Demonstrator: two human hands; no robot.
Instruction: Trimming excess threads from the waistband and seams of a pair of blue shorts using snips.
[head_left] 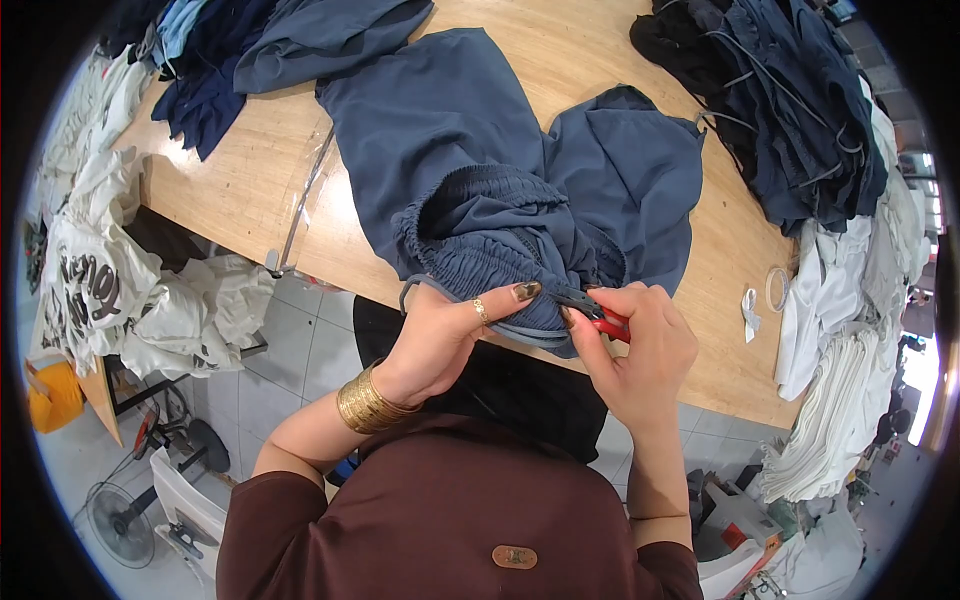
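Observation:
A pair of slate-blue shorts [440, 110] with a gathered elastic waistband [480, 270] lies on the table before me, its two legs pointing away. My left hand [455, 318] grips the waistband's near edge, thumb on top and fingers hidden beneath. A grey drawstring [410, 288] curves out beside it. In my right hand [640, 335] is a small red-handled hand tool [612, 326] with dark metal jaws, pinched between thumb and fingers. Its jaws meet the waistband just right of my left thumb; their exact kind is partly covered by my fingers.
Dark blue garments with cords [790, 110] are heaped at the far right, above stacked white garments [835, 410]. A tape roll [777, 289] sits near the right edge. More dark clothes [210, 80] lie far left; white printed garments [100, 280] and a fan [120, 520] are left.

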